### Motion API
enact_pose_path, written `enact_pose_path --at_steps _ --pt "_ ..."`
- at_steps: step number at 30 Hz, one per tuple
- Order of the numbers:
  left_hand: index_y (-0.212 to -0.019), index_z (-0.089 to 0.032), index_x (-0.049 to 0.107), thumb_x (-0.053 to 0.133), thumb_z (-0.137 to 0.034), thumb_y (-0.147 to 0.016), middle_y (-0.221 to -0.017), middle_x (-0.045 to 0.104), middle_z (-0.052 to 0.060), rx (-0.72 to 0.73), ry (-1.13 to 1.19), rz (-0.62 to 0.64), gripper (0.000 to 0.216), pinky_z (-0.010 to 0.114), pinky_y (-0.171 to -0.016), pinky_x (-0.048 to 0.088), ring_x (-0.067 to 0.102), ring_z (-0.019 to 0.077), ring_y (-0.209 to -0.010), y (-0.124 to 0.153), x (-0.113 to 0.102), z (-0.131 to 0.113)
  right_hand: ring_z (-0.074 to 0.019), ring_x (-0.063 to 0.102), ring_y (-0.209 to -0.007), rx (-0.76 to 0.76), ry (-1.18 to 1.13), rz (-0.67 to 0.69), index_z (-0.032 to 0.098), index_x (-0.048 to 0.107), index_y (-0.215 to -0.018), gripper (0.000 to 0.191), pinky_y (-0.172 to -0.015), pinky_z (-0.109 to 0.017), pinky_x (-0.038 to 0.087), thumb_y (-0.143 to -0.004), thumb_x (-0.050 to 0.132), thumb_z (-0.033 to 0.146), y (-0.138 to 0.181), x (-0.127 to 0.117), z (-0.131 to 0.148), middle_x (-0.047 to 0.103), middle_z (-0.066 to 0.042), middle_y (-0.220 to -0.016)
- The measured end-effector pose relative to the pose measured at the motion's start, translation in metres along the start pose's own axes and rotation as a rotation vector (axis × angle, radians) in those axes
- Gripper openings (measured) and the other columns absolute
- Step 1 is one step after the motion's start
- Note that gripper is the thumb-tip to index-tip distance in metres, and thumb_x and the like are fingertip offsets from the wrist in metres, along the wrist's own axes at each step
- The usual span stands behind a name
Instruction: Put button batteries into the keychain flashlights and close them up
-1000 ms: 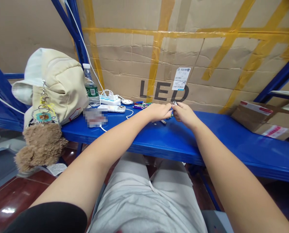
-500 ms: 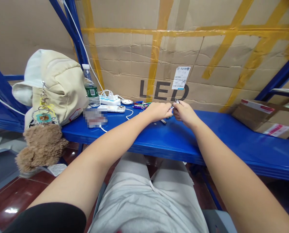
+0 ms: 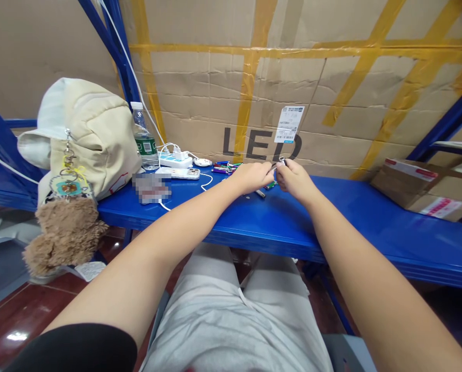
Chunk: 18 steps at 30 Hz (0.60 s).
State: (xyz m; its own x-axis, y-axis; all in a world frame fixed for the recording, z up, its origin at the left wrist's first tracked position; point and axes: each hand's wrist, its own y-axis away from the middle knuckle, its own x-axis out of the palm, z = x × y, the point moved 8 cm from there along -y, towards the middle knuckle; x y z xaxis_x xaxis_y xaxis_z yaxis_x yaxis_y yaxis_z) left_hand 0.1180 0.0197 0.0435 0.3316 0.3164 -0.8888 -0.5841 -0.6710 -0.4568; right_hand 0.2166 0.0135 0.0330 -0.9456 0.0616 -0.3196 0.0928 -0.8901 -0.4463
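Note:
My left hand (image 3: 255, 176) and my right hand (image 3: 292, 178) are held close together just above the blue table, fingers closed in a pinch. Between them runs a slim dark-and-silvery pen-like piece (image 3: 274, 167); its details are too small to make out. A shiny silvery end (image 3: 281, 160) sticks up from the fingers of my right hand. Beneath the hands, a short metallic piece (image 3: 260, 194) lies on the table. Several thin colourful pen-like items (image 3: 225, 167) are heaped beyond my left wrist, partly hidden by it.
On the blue table (image 3: 355, 222) stand a water bottle (image 3: 147, 142), a white power strip (image 3: 174, 160) and a phone (image 3: 179, 173) with cables. A cream bag (image 3: 99, 132) sits left; a cardboard box (image 3: 420, 188) lies right. Behind rises a large taped carton (image 3: 200, 88).
My hands have drawn very slightly apart, and the silvery end at my right fingers has tilted and risen a little. Nothing else has visibly moved on the table.

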Motion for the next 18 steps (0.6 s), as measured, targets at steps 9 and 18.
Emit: enact_pose_path --at_steps 9,18 --pt "-0.109 -0.014 0.058 0.027 -0.037 -0.098 -0.109 0.069 0.014 0.017 0.013 -0.01 0.039 0.036 -0.079 0.048 0.067 0.0283 -0.096 0.0 0.0 0.0 -0.0098 0.028 -0.041 0.021 -0.063 0.049 0.025 0.035 -0.07 0.03 -0.04 -0.025 0.024 -0.085 0.054 0.043 0.003 0.005 0.003 0.032 0.007 -0.05" --pt "-0.105 -0.014 0.06 0.032 -0.031 -0.095 -0.104 0.071 0.014 -0.083 -0.04 -0.07 0.035 0.035 -0.078 0.047 0.067 0.0279 -0.097 -0.001 -0.013 0.005 -0.0177 0.048 -0.063 -0.308 0.655 -0.081 0.023 0.039 -0.069 0.024 -0.059 -0.029 0.032 -0.091 0.04 0.034 0.004 -0.008 0.022 0.053 -0.002 -0.066"
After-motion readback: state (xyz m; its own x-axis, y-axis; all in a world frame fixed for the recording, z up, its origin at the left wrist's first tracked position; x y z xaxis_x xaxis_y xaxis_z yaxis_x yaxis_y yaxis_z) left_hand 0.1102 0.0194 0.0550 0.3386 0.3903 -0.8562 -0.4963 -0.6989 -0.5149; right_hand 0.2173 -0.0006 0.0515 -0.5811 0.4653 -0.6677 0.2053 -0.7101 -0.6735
